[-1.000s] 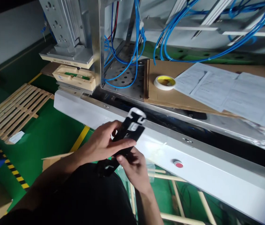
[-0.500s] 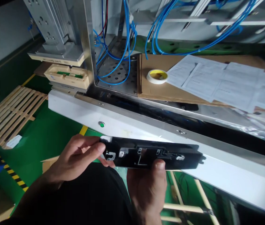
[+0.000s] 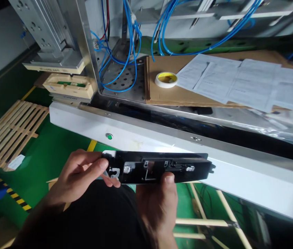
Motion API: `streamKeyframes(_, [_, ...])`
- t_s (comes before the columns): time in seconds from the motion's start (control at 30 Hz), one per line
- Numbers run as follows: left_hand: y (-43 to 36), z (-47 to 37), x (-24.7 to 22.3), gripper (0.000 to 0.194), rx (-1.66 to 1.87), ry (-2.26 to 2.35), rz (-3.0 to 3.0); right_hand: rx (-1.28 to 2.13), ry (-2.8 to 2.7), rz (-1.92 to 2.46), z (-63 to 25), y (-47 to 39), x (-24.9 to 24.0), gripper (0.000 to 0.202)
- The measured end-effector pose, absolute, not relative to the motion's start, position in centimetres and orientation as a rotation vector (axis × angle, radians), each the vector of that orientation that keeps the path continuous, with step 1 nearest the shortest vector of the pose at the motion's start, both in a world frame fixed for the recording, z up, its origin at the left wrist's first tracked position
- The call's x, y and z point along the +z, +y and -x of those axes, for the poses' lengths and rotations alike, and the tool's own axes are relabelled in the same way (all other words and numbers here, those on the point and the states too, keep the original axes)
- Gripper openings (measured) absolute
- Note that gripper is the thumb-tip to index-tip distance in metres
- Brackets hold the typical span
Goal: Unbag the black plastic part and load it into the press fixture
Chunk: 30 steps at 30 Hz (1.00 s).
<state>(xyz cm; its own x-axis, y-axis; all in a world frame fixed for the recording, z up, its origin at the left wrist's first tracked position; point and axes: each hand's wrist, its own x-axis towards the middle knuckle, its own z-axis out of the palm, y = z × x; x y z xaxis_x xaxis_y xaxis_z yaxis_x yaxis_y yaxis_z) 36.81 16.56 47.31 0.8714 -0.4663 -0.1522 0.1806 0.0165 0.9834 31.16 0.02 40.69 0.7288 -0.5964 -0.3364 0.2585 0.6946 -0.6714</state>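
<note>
Both hands hold a long black plastic panel (image 3: 159, 167) level in front of the white machine rail (image 3: 162, 145). The panel shows small clips and cut-outs on its upper face. My left hand (image 3: 81, 176) pinches its left end between thumb and fingers. My right hand (image 3: 159, 204) supports it from below near the middle, thumb on the front edge. The panel's right end sticks out free.
A green button (image 3: 109, 136) sits on the rail. On the bench behind lie a cardboard sheet (image 3: 167, 93), a tape roll (image 3: 165, 79) and printed papers (image 3: 239, 83). Blue hoses (image 3: 125, 52) hang over a perforated plate. A beige fixture (image 3: 68, 86) stands left; a wooden pallet (image 3: 8, 128) lies on the green floor.
The black panel was end-on and tilted a second ago; it now lies flat and sideways across both hands, shifted slightly left and up. The view has drifted left, uncovering the green button.
</note>
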Motion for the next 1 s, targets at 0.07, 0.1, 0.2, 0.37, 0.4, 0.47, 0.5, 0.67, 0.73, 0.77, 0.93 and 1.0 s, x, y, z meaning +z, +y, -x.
streamKeyframes(0.07, [16.7, -36.9, 47.3, 0.04, -0.549, -0.229, -1.468, -0.492, 0.56, 0.673, -31.2, 0.1, 40.7, 0.044])
streamKeyframes(0.1, [16.7, -37.0, 47.1, 0.041, -0.567, -0.224, -1.471, -0.485, 0.555, 0.691, -31.3, 0.2, 40.7, 0.045])
streamKeyframes(0.2, [16.3, -37.8, 45.7, 0.041, -0.612, -0.187, -1.45, -0.475, 0.517, 0.731, -31.8, 0.1, 40.8, 0.062])
streamKeyframes(0.37, [14.5, -40.0, 39.8, 0.052, -0.751, -0.043, -1.336, -0.543, 0.434, 1.003, -33.1, -1.5, 39.3, 0.057])
streamKeyframes(0.4, [14.5, -40.5, 38.6, 0.05, -0.694, -0.017, -1.414, -0.556, 0.434, 1.106, -33.6, -2.0, 38.7, 0.053])
streamKeyframes(0.47, [15.0, -41.3, 36.9, 0.049, -0.507, 0.013, -1.541, -0.516, 0.395, 1.402, -34.9, -2.8, 37.4, 0.048])
streamKeyframes(0.5, [15.5, -41.6, 36.4, 0.052, -0.423, 0.005, -1.543, -0.477, 0.327, 1.589, -35.8, -3.0, 36.9, 0.047])
streamKeyframes(0.67, [19.5, -43.4, 36.2, 0.079, -0.378, -0.146, -1.215, -0.527, -0.319, 2.454, -41.4, -0.7, 35.6, 0.046])
streamKeyframes(0.73, [21.0, -45.1, 36.3, 0.066, -0.334, 0.002, -1.193, -0.637, -0.485, 2.629, -43.9, 0.9, 35.8, 0.046])
streamKeyframes(0.77, [21.8, -46.1, 36.4, 0.058, -0.281, 0.101, -1.18, -0.689, -0.527, 2.659, -45.0, 1.8, 36.0, 0.047])
streamKeyframes(0.93, [26.3, -50.9, 36.3, 0.035, 0.015, 0.131, -1.112, -0.816, -0.161, 2.253, -48.9, 6.8, 35.8, 0.044])
streamKeyframes(1.0, [28.3, -51.8, 35.8, 0.025, 0.137, 0.038, -1.207, -0.433, 0.091, 1.952, -49.8, 9.4, 35.5, 0.043])
